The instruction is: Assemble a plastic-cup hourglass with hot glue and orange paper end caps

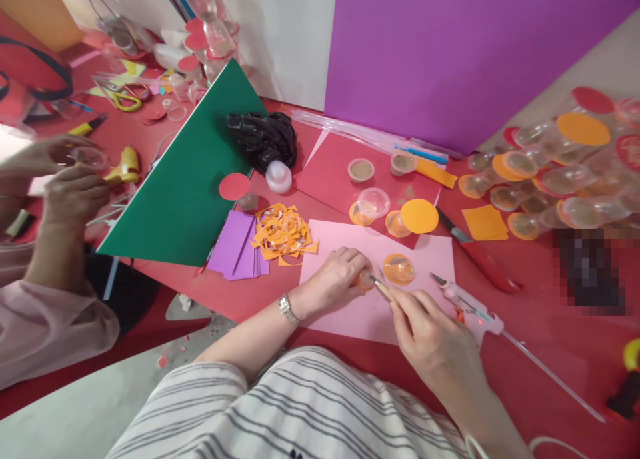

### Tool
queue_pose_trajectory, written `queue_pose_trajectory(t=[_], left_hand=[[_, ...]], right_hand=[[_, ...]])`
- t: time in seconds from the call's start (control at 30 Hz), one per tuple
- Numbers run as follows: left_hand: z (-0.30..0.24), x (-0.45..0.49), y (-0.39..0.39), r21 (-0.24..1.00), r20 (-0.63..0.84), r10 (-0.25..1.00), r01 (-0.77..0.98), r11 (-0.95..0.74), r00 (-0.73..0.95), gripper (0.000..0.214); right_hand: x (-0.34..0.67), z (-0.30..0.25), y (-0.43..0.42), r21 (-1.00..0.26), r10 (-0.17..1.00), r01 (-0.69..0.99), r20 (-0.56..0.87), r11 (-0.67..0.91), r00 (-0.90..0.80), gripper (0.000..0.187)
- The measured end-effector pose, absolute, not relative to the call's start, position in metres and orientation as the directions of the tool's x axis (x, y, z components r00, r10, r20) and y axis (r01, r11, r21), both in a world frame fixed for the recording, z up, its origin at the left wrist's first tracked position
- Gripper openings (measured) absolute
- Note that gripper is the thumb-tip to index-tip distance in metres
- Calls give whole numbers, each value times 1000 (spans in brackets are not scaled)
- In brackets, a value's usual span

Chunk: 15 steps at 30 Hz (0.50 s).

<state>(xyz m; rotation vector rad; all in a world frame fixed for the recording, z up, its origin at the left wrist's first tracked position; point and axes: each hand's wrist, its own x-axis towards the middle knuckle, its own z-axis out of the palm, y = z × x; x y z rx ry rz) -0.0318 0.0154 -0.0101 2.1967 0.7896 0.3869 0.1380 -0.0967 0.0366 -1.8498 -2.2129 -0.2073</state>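
My left hand (333, 279), with a watch at its wrist, has its fingers closed on a small clear plastic cup (367, 280) that looks orange at its base. My right hand (433, 329) grips a craft knife (384, 289) with a light handle, its tip at the cup. Both hands are over a pink sheet (325, 319). Just beyond them lies a clear cup on an orange disc (399, 269). A pink glue gun (473, 303) with a long glue stick in its back rests to the right of my right hand.
Orange paper scraps (283, 233) lie beside purple paper (237, 249). A green board (185, 192) stands at left; beyond it a co-worker's hands (75, 185) handle a clear cup. Red-handled pliers (490, 265), sand-filled cups (361, 171) and stacked cup hourglasses (570, 179) are at right.
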Motion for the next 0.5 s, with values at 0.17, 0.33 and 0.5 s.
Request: queue_pose_trajectory(t=[0.17, 0.33, 0.5], left_hand=[[-8, -32, 17, 755, 28, 640, 403, -517, 768, 26], [-8, -33, 17, 757, 20, 643, 409, -510, 765, 24], [-8, -32, 16, 763, 23, 657, 412, -498, 753, 27]], right_hand=[[134, 49, -96, 66, 916, 965, 302, 255, -263, 29], [134, 56, -102, 26, 916, 964, 304, 266, -261, 30], [145, 44, -110, 0, 946, 978, 254, 208, -201, 25]])
